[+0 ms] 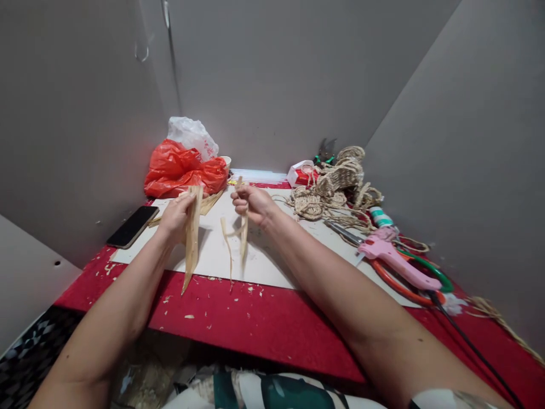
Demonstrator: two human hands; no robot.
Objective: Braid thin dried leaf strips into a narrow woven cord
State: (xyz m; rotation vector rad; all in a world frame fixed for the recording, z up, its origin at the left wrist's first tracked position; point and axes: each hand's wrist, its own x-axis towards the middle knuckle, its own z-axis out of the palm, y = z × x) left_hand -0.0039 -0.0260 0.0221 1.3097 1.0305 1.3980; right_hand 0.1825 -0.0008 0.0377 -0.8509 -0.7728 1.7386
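Observation:
In my left hand (176, 215) is a wide strip of dried, straw-coloured husk (193, 236), hanging down toward the front of the table. My right hand (255, 204) is closed around narrower husk strips (244, 241). One of these thin pieces dangles in a curl to the left of that hand. Both hands are above a white board (259, 267), apart from each other. More dried husk (212, 201) lies on the board behind my left hand.
A phone (133, 226) lies at the left, with red and white plastic bags (179, 162) behind. To the right are braided cord (340, 182), a pink glue gun (394, 257) with a black cable, and scissors (347, 232). Fibre scraps dot the red tablecloth (255, 324). Grey panels enclose the table.

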